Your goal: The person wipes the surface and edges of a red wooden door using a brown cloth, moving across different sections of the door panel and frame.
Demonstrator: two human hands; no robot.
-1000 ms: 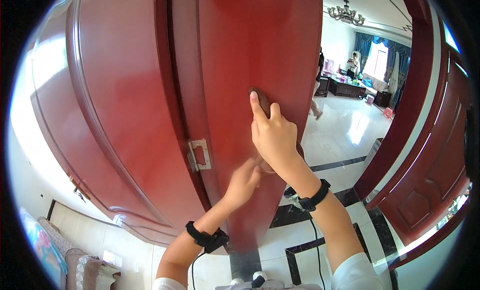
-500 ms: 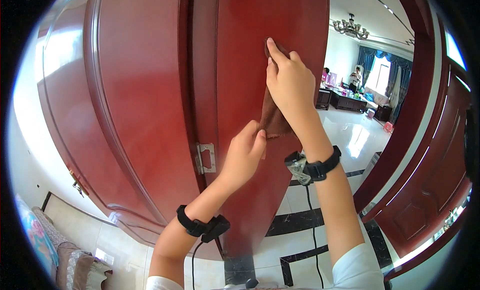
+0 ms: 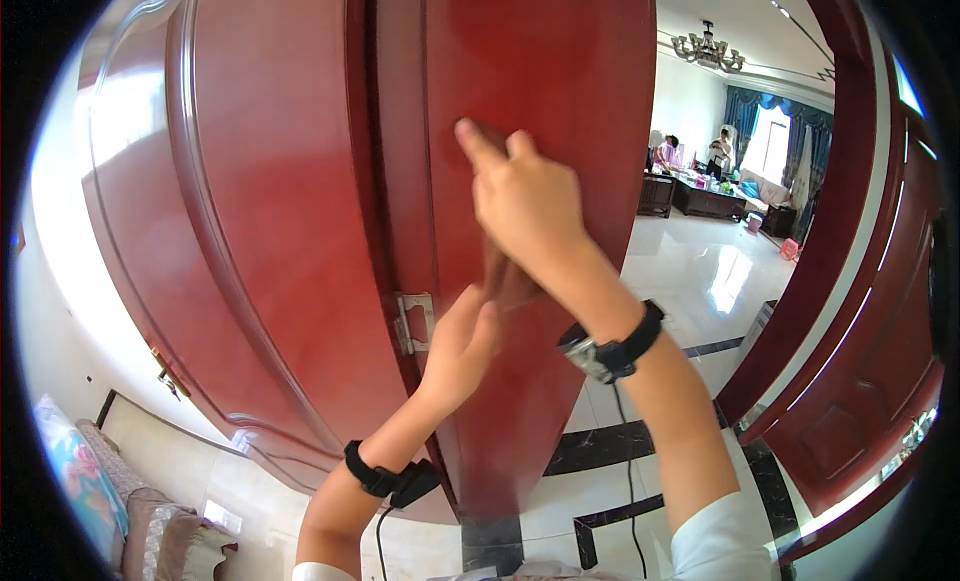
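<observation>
A brown cloth (image 3: 512,287) lies against the dark red wooden panel (image 3: 545,51) in front of me, mostly hidden by my hands. My right hand (image 3: 530,206) presses it to the panel, index finger stretched up and left, the others curled over the cloth. Lower down, my left hand (image 3: 460,349) pinches the cloth's bottom end between thumb and fingers. Both hands are slightly blurred. Beside the left hand, a metal hinge plate (image 3: 414,321) sits at the panel's edge. Each wrist wears a black strap with a small device and a cable.
A red door leaf (image 3: 270,201) with a brass handle (image 3: 168,373) stands at left. A padded seat (image 3: 150,526) is at lower left. Beyond the right opening are a chandelier (image 3: 708,49), dark low tables (image 3: 712,201) and people. Another dark red door (image 3: 850,411) stands right.
My right hand has slid left and down across the panel with the cloth. My left hand has shifted slightly left and down, keeping hold of the cloth's lower end.
</observation>
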